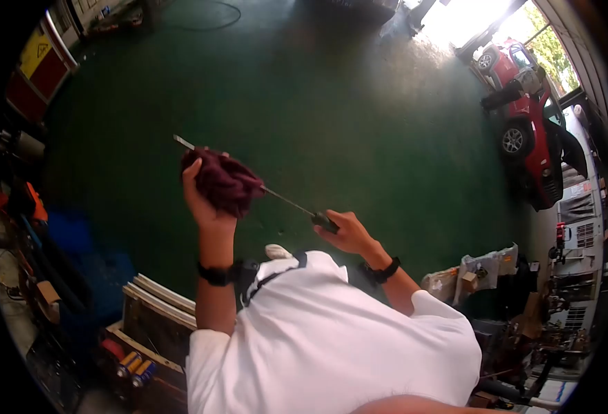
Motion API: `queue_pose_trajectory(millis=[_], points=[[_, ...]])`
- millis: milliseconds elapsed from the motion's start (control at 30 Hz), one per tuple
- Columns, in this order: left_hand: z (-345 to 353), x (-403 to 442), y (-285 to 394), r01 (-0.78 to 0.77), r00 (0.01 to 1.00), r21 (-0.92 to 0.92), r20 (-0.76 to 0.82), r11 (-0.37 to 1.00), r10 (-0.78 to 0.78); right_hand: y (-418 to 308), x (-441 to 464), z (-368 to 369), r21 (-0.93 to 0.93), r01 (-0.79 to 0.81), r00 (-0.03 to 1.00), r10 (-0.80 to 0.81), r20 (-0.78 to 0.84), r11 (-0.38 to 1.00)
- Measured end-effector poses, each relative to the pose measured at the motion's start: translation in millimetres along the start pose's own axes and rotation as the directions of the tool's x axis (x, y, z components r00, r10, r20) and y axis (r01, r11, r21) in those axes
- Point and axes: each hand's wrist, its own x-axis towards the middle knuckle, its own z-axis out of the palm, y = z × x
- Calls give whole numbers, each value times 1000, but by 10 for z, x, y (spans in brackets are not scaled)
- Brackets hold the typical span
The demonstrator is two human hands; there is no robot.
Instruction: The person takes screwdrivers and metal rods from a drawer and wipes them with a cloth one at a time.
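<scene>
My right hand (349, 233) is closed round the dark handle of a long screwdriver (290, 201) with a thin metal shaft. The shaft runs up and to the left into a bunched maroon cloth (227, 181). My left hand (200, 200) grips that cloth, its fingers and thumb bent around it. Beyond the cloth's far side, the flat metal tip sticks out. The cloth hides the stretch of shaft inside it. Both hands are in front of my body, above the green floor (359, 124).
At the right stands a red vehicle (525, 131), with a person (518, 86) beside it near the bright doorway. Spray cans (130, 364) lie at lower left by a wooden frame (159, 298). Shelves and boxes (469, 281) line the right side. A hose (224, 26) lies far ahead.
</scene>
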Motion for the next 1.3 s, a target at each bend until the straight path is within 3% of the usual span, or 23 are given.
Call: queue_pose_trajectory(millis=[133,267,333,467,533,567,633,800,867,900,967,1000,1033,1100,1133,1167,1233,1300], points=[[-183,-19,244,-20,997,4,-79,1000,20,-98,74,34,-185,124,987,-140,-79,975],[-221,-184,665,-128,987,5,-101,992,127,-110,93,136,-160,164,986,-168,-12,973],[-242,-347,862,-204,977,49,-46,978,206,-126,72,218,-53,108,993,-105,61,993],[-234,-699,1059,-362,914,122,-149,924,378,-260,222,422,-43,165,977,-158,143,985],[-299,-891,1149,-364,918,-185,96,913,385,-349,321,565,99,96,958,-119,261,990],[-272,-986,1179,-371,913,-187,108,910,394,-389,372,617,96,112,957,-133,256,989],[-176,-1241,1258,-469,842,-184,203,864,500,-522,476,766,228,-4,854,-115,507,974],[-309,-1649,1326,-498,849,-100,147,861,508,-1103,610,1211,416,-37,729,-260,633,909],[-521,-1769,1199,-487,857,-96,138,868,497,-1495,597,1389,519,-284,665,-224,712,806],[-598,-1869,1098,-468,870,-94,123,878,477,-1637,577,1512,516,-298,653,-222,724,803],[-636,-2036,944,-496,861,-48,107,867,498,-1849,534,1748,539,-164,751,-249,611,826],[-644,-2171,924,-513,857,-33,46,858,514,-1891,494,1809,533,-184,720,-257,645,826],[-651,-2295,908,-550,835,-25,10,835,550,-1924,469,1867,548,-221,709,-252,658,807],[-697,-2523,903,-644,750,158,-64,748,659,-2078,455,2004,546,-259,643,-280,713,797],[-824,-2666,892,-634,719,205,-198,746,666,-2227,409,2051,553,-275,664,-260,701,786],[-1328,-2804,831,-670,703,159,-178,725,689,-2360,384,2137,559,-291,687,-236,687,777],[-1168,-2963,919,-746,569,301,-175,594,803,-2570,410,2388,559,-247,623,-313,717,791],[-1018,-3071,1036,-792,430,424,-122,438,895,-2827,403,2649,653,-281,582,-416,698,703]])
